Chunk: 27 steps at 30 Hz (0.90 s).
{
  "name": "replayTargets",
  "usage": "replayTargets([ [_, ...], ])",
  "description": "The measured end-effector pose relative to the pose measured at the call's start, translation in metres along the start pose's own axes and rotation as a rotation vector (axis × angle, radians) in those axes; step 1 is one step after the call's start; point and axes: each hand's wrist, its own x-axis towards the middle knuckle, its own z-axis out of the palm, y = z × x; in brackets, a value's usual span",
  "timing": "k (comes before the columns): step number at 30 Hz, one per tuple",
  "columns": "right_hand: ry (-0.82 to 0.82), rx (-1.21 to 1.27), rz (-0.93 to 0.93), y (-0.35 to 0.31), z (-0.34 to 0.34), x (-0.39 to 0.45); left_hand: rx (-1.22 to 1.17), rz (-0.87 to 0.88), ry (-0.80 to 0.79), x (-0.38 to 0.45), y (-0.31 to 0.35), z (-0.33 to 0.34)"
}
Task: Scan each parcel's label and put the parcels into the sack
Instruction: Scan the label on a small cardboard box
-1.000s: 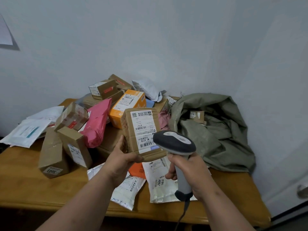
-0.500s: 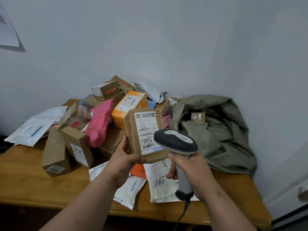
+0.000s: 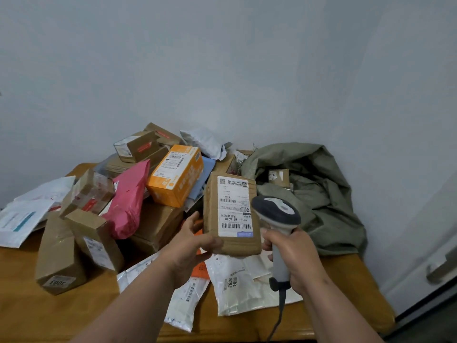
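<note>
A brown cardboard parcel [image 3: 232, 214] is held upright just below the centre of the frame, its white shipping label [image 3: 234, 209] turned toward the camera with barcodes and printed text showing. The left hand [image 3: 191, 246] grips it at the lower left corner, thumb across the front edge and fingers curled round behind. Just right of the parcel, the right hand [image 3: 294, 258] is wrapped tightly round the grey handle of a barcode scanner [image 3: 278, 219], whose dark head sits beside the label's right edge; its cable [image 3: 278, 315] hangs down toward the bottom of the frame. Right of centre, an olive-green sack [image 3: 321, 194] lies crumpled on the wooden table [image 3: 346, 276], and a small brown box [image 3: 279, 177] shows in its opening. Under the hands, white plastic mailers [image 3: 237, 283] lie flat on the table. To the left of centre a heap of parcels rises toward the wall: an orange box [image 3: 176, 175], a pink padded bag [image 3: 128, 199], several brown cartons [image 3: 61, 256] and a grey bag [image 3: 205, 142] at the top. White envelopes [image 3: 22, 216] lie at the left edge of the frame.
</note>
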Motion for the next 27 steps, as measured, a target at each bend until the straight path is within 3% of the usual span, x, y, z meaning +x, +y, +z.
replayTargets([
  [11,0.209,0.196,0.095,0.021,-0.088,0.057,0.224,-0.128,-0.124,0.085,0.013,0.108],
  [20,0.246,0.304,0.186,0.012,-0.202,0.201,0.307,-0.256,-0.094,0.23,0.02,0.252],
  [27,0.193,0.276,0.206,0.011,-0.235,0.323,0.335,-0.283,0.016,0.335,0.019,0.296],
])
